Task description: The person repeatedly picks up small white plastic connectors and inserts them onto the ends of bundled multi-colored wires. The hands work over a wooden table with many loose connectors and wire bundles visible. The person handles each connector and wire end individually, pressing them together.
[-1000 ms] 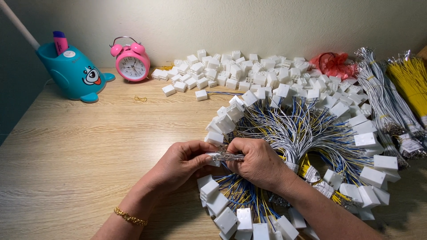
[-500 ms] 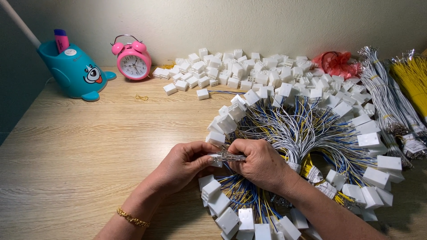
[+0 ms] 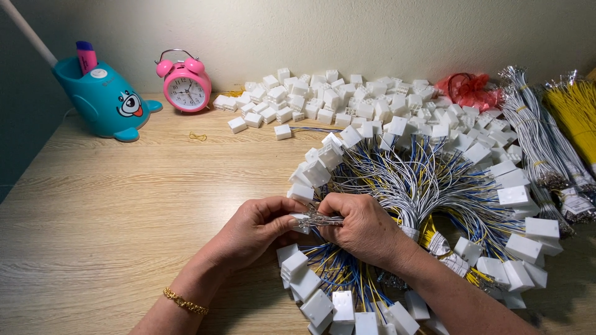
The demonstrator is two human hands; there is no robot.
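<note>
Both hands meet just left of the ring of wired white connectors [image 3: 434, 205] on the wooden tabletop [image 3: 124, 205]. The left hand [image 3: 251, 229] pinches a small white connector [image 3: 300, 222]; the right hand [image 3: 363, 226] is closed around a bundle of wire ends [image 3: 324, 219] touching it.

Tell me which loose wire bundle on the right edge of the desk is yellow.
The outermost bundle, against the right frame edge. Its wires are solid yellow, while the bundles just left of it are white and grey.
</note>
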